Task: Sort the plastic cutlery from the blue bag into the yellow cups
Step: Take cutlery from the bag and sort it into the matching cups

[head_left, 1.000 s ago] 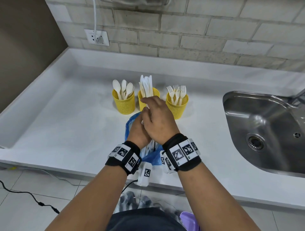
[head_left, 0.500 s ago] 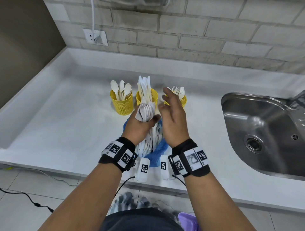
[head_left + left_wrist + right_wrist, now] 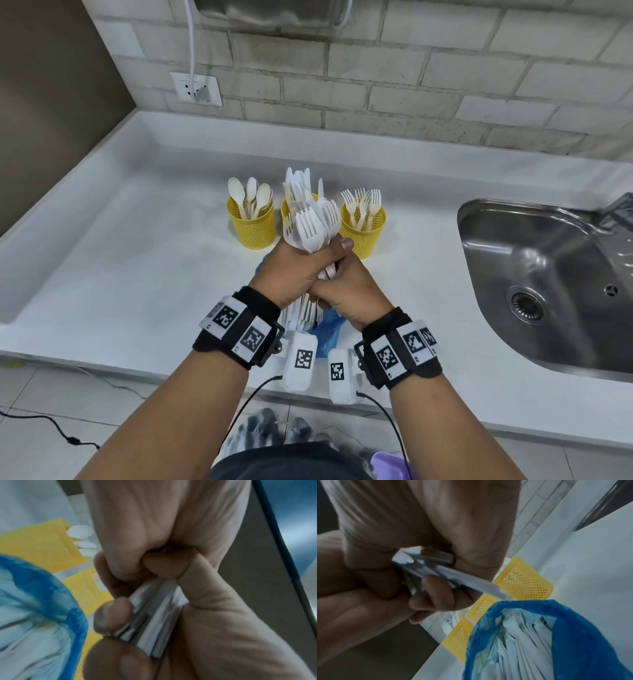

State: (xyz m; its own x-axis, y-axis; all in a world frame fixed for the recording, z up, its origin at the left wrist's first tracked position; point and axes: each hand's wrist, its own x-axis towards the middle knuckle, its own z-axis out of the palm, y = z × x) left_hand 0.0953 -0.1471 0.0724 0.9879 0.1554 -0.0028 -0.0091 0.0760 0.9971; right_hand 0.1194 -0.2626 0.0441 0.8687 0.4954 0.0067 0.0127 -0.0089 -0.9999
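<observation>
My left hand [image 3: 301, 257] grips a bunch of white plastic forks [image 3: 317, 228], tines up, in front of the middle yellow cup [image 3: 286, 214]. Just below it, my right hand [image 3: 342, 291] curls round the handles [image 3: 435, 566] of the same bunch. The handles [image 3: 150, 622] show between both hands' fingers in the left wrist view. Under the hands lies the blue bag [image 3: 327, 330], open and holding more white cutlery [image 3: 522, 642]. The left cup [image 3: 251, 226] holds spoons, the middle one knives, the right cup [image 3: 364, 233] forks.
The cups stand on a white counter [image 3: 137, 267] with a raised rim. A steel sink [image 3: 555, 287] is set in at the right. A wall socket [image 3: 197, 89] with a cable sits on the tiled wall behind.
The right hand, open beside the bunch half a second ago, now grips the handles under the left hand. The left hand has kept hold of the forks and lifted them a little.
</observation>
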